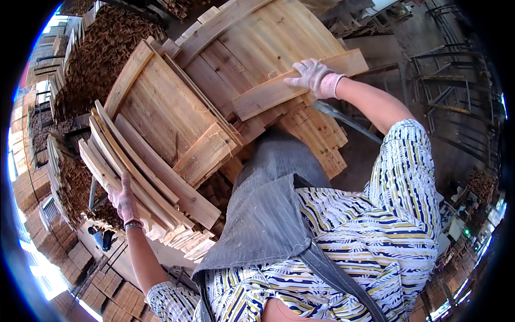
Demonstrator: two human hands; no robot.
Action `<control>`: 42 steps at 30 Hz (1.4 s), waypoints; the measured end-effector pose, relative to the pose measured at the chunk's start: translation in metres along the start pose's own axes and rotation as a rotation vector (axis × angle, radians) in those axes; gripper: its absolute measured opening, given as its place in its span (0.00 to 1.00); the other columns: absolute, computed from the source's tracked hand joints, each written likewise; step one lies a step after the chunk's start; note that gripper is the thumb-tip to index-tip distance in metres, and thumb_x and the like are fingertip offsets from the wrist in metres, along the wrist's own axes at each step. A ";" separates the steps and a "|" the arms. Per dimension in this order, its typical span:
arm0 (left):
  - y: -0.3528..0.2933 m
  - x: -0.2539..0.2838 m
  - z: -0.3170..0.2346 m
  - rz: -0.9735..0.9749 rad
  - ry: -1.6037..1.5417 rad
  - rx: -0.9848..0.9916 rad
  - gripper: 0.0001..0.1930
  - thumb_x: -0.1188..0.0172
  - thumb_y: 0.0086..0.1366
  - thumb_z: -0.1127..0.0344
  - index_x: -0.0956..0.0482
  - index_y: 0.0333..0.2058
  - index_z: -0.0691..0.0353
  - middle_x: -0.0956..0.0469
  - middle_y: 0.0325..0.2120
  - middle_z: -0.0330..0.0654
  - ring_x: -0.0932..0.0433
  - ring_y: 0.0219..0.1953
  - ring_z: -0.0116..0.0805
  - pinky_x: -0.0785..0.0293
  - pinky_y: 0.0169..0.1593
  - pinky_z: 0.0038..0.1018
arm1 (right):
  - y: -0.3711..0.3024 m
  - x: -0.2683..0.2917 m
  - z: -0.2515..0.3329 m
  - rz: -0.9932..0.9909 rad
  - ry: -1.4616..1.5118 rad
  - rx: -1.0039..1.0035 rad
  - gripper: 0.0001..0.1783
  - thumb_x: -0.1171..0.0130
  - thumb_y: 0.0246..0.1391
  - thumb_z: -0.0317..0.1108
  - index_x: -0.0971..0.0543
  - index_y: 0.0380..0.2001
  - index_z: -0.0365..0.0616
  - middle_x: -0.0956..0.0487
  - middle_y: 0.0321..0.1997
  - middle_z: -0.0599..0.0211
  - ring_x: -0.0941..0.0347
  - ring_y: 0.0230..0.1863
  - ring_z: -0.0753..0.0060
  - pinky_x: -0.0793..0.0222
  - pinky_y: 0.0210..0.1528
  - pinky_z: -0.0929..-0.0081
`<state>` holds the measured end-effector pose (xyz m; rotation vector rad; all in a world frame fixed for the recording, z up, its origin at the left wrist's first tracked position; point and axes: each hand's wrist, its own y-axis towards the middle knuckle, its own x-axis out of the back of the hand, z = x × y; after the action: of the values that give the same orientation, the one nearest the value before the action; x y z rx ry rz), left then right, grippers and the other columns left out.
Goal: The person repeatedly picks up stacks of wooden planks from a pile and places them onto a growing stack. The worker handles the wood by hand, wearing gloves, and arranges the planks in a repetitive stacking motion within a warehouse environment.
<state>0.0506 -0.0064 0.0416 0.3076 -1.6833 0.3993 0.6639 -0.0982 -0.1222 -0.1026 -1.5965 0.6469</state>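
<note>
Both my hands wear pale pinkish work gloves. At the left, my left hand point(124, 201) grips the outer side of a stack of long wooden slats point(161, 177), its thumb lying up along a slat. My right hand point(316, 79) is closed over the upper edge of a wooden board point(289, 86), which lies across the near end of a wide plank panel point(257, 45). Left of that panel is a second plank panel point(166, 104), with crosspieces at its two ends. The undersides of my fingers are hidden.
A large pile of thin wood pieces point(104, 53) rises at the far left. Metal frames point(445, 96) stand at the right. More planks point(314, 134) lie under the panel. A person point(102, 238) is in the distance at the lower left, near stacked wood point(110, 282).
</note>
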 end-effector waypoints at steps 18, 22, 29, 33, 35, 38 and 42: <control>0.004 -0.004 -0.012 -0.059 -0.130 -0.234 0.59 0.38 0.56 0.28 0.50 0.71 0.70 0.47 0.71 0.60 0.46 0.72 0.53 0.50 0.73 0.37 | 0.019 -0.004 -0.027 0.013 -0.064 0.130 0.25 0.58 0.69 0.51 0.34 0.68 0.80 0.38 0.73 0.53 0.39 0.70 0.47 0.42 0.68 0.52; 0.004 0.005 0.004 0.107 -0.126 0.004 0.56 0.35 0.54 0.28 0.38 0.67 0.69 0.36 0.65 0.59 0.34 0.65 0.48 0.36 0.67 0.35 | 0.010 0.032 0.001 0.083 -0.057 0.198 0.42 0.32 0.53 0.48 0.37 0.70 0.69 0.37 0.70 0.47 0.39 0.69 0.47 0.43 0.69 0.54; -0.020 0.027 0.039 0.078 0.104 0.112 0.58 0.42 0.58 0.27 0.54 0.73 0.62 0.51 0.72 0.61 0.53 0.74 0.59 0.53 0.75 0.41 | 0.008 0.109 0.101 -0.328 0.408 0.090 0.39 0.33 0.53 0.52 0.30 0.66 0.51 0.32 0.65 0.40 0.34 0.66 0.46 0.38 0.68 0.57; -0.024 0.022 0.084 0.086 0.037 0.096 0.55 0.41 0.60 0.33 0.54 0.73 0.62 0.54 0.72 0.65 0.55 0.74 0.62 0.52 0.74 0.42 | 0.047 0.201 0.239 -0.367 1.330 0.433 0.41 0.36 0.59 0.52 0.33 0.63 0.32 0.26 0.60 0.42 0.28 0.61 0.52 0.33 0.65 0.67; -0.030 0.034 0.093 0.083 -0.001 0.061 0.52 0.35 0.58 0.44 0.52 0.73 0.61 0.51 0.71 0.64 0.53 0.73 0.62 0.49 0.73 0.42 | 0.081 0.220 0.311 -0.159 1.633 0.476 0.47 0.39 0.60 0.55 0.41 0.68 0.29 0.27 0.63 0.42 0.30 0.64 0.53 0.35 0.66 0.67; -0.030 0.066 0.097 0.151 -0.212 -0.004 0.52 0.32 0.55 0.49 0.51 0.72 0.62 0.45 0.70 0.61 0.46 0.71 0.58 0.45 0.72 0.39 | 0.147 0.196 0.395 -0.252 1.686 0.362 0.53 0.41 0.61 0.58 0.50 0.71 0.28 0.36 0.69 0.36 0.39 0.71 0.49 0.40 0.70 0.66; -0.022 0.067 0.165 0.097 -0.353 -0.016 0.51 0.30 0.55 0.54 0.49 0.72 0.63 0.43 0.69 0.62 0.45 0.71 0.55 0.47 0.72 0.36 | 0.165 0.234 0.506 -0.182 1.452 0.028 0.60 0.34 0.54 0.57 0.55 0.73 0.31 0.42 0.72 0.33 0.44 0.74 0.44 0.43 0.72 0.62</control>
<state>-0.0978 -0.0959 0.0889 0.2970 -2.0522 0.4206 0.1028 -0.0316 0.0139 -0.3140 -0.1858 0.2756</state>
